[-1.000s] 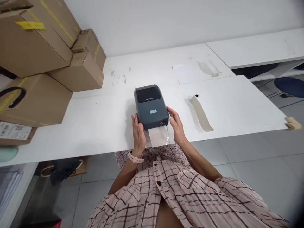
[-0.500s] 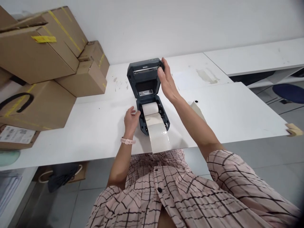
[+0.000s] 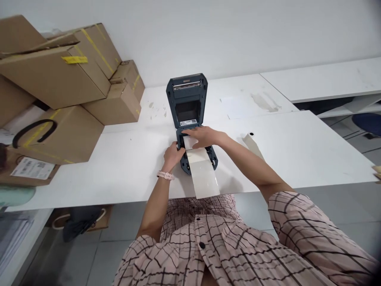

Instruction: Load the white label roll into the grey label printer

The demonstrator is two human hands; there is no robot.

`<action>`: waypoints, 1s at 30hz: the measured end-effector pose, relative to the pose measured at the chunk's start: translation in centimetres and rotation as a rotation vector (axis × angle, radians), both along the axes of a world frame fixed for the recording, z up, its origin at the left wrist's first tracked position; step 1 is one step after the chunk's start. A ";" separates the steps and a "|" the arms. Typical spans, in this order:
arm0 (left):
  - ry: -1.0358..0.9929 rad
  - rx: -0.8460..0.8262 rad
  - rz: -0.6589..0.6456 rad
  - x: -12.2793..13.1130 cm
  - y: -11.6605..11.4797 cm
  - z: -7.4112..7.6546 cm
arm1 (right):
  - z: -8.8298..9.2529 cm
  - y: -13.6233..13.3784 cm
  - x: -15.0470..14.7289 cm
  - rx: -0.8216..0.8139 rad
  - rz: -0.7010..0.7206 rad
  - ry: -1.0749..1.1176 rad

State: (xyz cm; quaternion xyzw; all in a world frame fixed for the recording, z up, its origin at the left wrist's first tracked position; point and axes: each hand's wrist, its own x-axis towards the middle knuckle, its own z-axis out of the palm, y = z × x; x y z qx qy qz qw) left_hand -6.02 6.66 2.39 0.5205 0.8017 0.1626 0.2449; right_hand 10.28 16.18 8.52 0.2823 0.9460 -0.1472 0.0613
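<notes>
A dark label printer (image 3: 187,102) stands on the white table with its lid raised. Inside its base lies a white label roll (image 3: 189,142), partly covered by my right hand. From the roll a strip of label paper (image 3: 205,178) runs out over the table's front edge. My right hand (image 3: 205,137) reaches across the base from the right, fingers apart, over the roll. At the base's left side, my left hand (image 3: 173,155) rests against the edge, its thumb toward the roll; its other fingers are bent and partly hidden.
Cardboard boxes (image 3: 95,135) are stacked at the left. Right of the printer lies a small roll with a strip of paper (image 3: 253,146). A second white table (image 3: 327,79) and a blue stool (image 3: 367,123) are at the right.
My right hand has left the raised lid and come down onto the roll in the base. The lid stands further back. My left hand is now against the base. The view has shifted slightly.
</notes>
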 end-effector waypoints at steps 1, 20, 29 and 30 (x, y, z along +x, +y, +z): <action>0.014 0.000 -0.006 0.0 0.1 -0.1 | -0.8 0.3 -0.4 -0.015 -0.013 -0.051; -0.019 0.069 0.013 0.2 -0.3 -0.5 | -1.8 8.4 14.7 -0.330 -0.231 0.630; -0.039 0.089 0.026 0.1 -0.4 -0.7 | -6.8 10.6 18.4 -0.573 -0.364 0.604; -0.040 0.096 0.026 0.1 -0.4 -0.8 | -6.4 10.5 20.1 -0.635 -0.366 0.610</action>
